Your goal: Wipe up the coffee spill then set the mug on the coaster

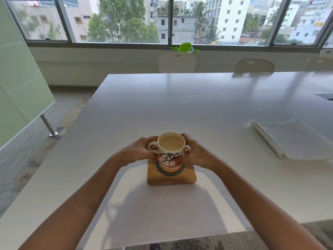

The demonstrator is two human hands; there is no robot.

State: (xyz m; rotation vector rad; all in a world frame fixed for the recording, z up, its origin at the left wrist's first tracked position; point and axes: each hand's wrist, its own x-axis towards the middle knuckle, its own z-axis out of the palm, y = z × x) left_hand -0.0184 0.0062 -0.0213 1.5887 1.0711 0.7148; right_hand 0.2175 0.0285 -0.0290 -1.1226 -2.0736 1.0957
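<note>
A cream mug (pixel 171 147) with black lettering, filled with pale milky coffee, stands upright over a square wooden coaster (pixel 187 177) that carries a round black-and-white woven mat. My left hand (pixel 140 150) wraps the mug's left side by a handle. From the right, my right hand (pixel 196 153) wraps the other side, fingers curled across the front. Whether the mug's base touches the mat is hidden by my fingers. No spill shows on the white table (pixel 180 105).
A stack of folded white napkins or cloths (pixel 292 139) lies at the right. White chairs (pixel 177 62) line the table's far edge under the windows. A glass partition (pixel 19 83) and its metal leg stand at the left, beyond the table's left edge.
</note>
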